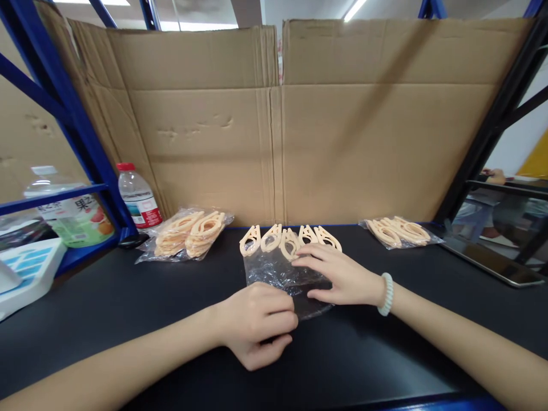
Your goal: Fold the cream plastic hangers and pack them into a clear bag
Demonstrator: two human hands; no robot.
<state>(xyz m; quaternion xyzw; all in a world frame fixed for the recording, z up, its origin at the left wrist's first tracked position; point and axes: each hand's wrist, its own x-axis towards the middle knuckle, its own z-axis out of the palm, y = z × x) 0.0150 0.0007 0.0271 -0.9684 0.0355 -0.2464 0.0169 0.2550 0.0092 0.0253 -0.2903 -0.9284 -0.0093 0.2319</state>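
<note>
A clear plastic bag (274, 271) lies flat on the black table (128, 308), with several peach plastic clips (287, 238) fanned out at its far end. My left hand (257, 325) pinches the bag's near edge between thumb and fingers. My right hand (338, 274), with a pale bead bracelet on the wrist, rests flat on the bag, fingertips touching the nearest clips.
A filled bag of clips (188, 234) lies at the left, another (400, 232) at the right. A water bottle (139, 197) stands by the blue rack post. Cardboard sheets (274, 125) wall the back. A metal tray (496, 265) sits far right, a white box (25, 274) far left.
</note>
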